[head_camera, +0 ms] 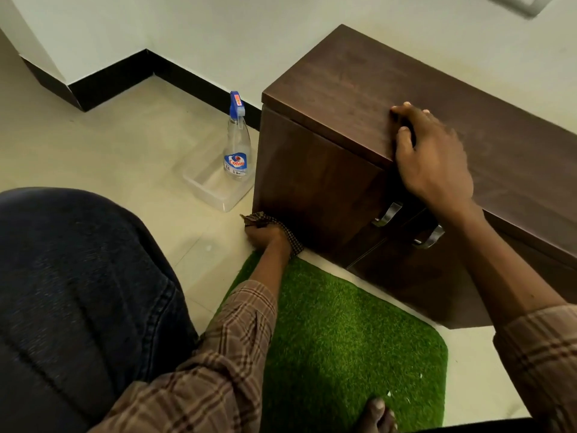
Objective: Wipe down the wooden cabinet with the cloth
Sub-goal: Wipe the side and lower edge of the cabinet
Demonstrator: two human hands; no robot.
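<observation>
Head view: the left hand point(265, 237) grips a checked cloth point(268, 223) low against the bottom front corner of the dark wooden cabinet point(327, 182), just above the floor beside a green mat point(343, 323). The right hand point(431, 157) rests on the cabinet's top front edge, fingers curled over it. A spray bottle point(237, 142) stands in a clear tray point(212, 189) left of the cabinet.
</observation>
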